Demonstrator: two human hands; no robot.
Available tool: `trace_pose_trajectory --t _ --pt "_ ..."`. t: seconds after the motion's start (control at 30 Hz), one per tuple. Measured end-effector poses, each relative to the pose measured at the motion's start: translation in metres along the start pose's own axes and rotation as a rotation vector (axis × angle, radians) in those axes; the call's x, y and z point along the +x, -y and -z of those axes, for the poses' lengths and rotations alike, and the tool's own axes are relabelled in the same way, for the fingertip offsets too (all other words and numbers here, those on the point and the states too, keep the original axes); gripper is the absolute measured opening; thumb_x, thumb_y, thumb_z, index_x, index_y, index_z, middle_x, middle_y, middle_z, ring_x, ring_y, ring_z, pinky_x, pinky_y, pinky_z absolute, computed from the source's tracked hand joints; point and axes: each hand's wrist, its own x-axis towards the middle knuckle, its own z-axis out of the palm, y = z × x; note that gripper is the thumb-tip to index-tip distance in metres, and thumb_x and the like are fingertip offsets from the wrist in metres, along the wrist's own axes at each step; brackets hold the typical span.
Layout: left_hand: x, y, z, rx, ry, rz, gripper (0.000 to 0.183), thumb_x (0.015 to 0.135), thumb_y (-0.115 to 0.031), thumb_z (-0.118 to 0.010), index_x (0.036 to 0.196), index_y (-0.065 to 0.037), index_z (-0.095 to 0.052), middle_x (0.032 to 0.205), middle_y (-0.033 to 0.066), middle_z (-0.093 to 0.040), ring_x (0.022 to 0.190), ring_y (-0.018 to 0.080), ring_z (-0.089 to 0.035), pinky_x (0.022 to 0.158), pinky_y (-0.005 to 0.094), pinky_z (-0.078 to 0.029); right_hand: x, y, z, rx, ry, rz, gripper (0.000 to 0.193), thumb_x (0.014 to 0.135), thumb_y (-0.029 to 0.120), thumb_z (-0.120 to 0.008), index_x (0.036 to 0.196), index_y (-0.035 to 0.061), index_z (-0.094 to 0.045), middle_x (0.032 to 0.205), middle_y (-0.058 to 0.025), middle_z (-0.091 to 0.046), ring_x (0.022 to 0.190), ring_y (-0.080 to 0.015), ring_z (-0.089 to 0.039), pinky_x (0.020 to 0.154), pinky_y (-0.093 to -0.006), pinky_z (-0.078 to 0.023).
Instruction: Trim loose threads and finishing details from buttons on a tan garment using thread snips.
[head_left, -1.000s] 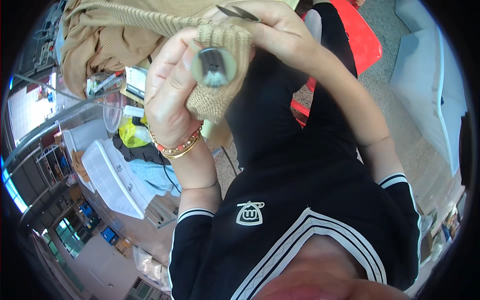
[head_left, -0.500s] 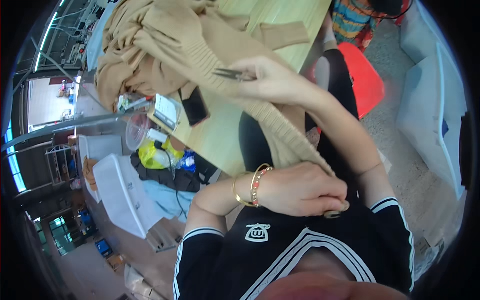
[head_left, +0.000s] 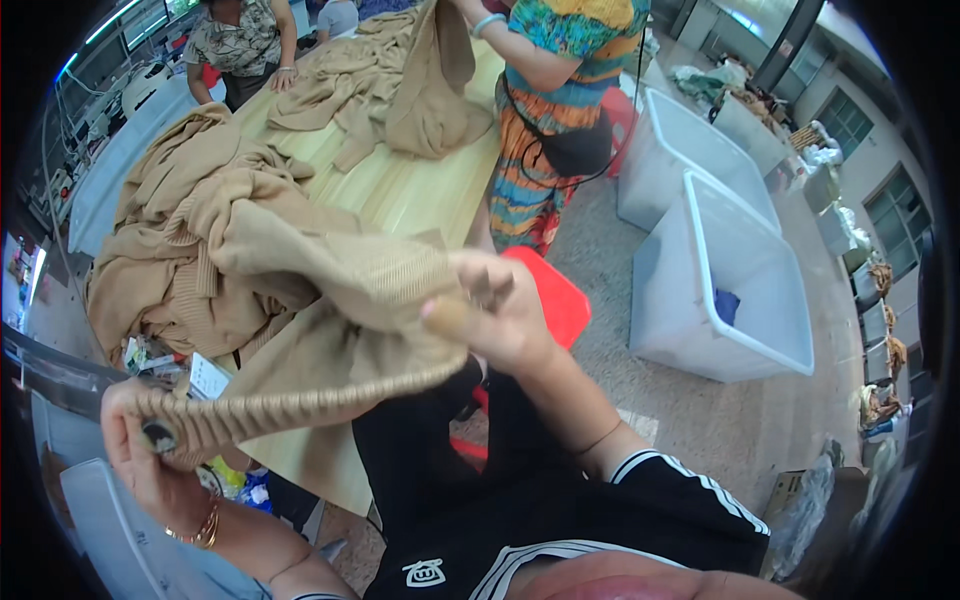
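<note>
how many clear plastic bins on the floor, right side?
2. Nearer clear bin sits right of the red stool; the second clear bin is just behind it. More may be hidden beyond the rim.

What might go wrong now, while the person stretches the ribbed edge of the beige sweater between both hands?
1. The ribbed edge is pulled taut between the left hand and the right hand; harder pulling may stretch it out of shape.
2. The sweater hangs past the table edge, so loose parts may slide towards the floor.
</note>
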Motion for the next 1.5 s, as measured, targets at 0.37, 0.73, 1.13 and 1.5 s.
trace_pose_trajectory --t 0.37,0.73,1.13,1.5 --pt "-0.035 0.031 -0.138 0.246 0.634 0.153 0.024 0.091 -0.003 -0.056 0.113 0.000 -0.064 0.087 0.0125 -0.066 0.074 0.0212 -0.062 0.067 0.0294 -0.046 -0.037 -0.077 0.091 -0.420 -0.286 -0.254 0.024 0.093 0.009 -0.064 0.113 -0.0029 -0.064 0.099 -0.0023 -0.067 0.091 -0.0080 -0.060 0.080 -0.0243 -0.048" --pt "-0.085 0.089 -0.125 0.325 0.482 0.132 0.036 0.096 -0.002 -0.056 0.132 -0.003 -0.058 0.106 0.0030 -0.064 0.095 0.0073 -0.057 0.081 0.0204 -0.045 -0.076 -0.081 0.005 -0.311 0.052 -0.161 0.029 0.085 -0.003 -0.069 0.113 0.0023 -0.068 0.075 0.0038 -0.064 0.071 0.0010 -0.053 0.063 -0.0161 -0.040" --pt "-0.076 0.097 -0.121 0.415 0.480 -0.081 0.032 0.083 0.002 -0.069 0.114 -0.004 -0.072 0.093 0.0055 -0.062 0.082 0.0116 -0.056 0.073 0.0225 -0.044 -0.065 -0.084 -0.011 -0.084 0.023 -0.252 0.034 0.090 0.004 -0.069 0.122 -0.0027 -0.060 0.074 0.0053 -0.058 0.059 0.0007 -0.044 0.053 -0.0154 -0.031" --pt "-0.087 0.065 -0.120 0.526 0.619 -0.037 0.029 0.082 0.003 -0.070 0.111 0.004 -0.070 0.095 0.0100 -0.067 0.083 0.0147 -0.059 0.076 0.0235 -0.045 -0.074 -0.083 0.002 0.068 0.306 -0.041 0.023 0.082 -0.003 -0.074 0.101 0.0011 -0.062 0.069 0.0052 -0.056 0.059 0.0012 -0.044 0.052 -0.0164 -0.030"
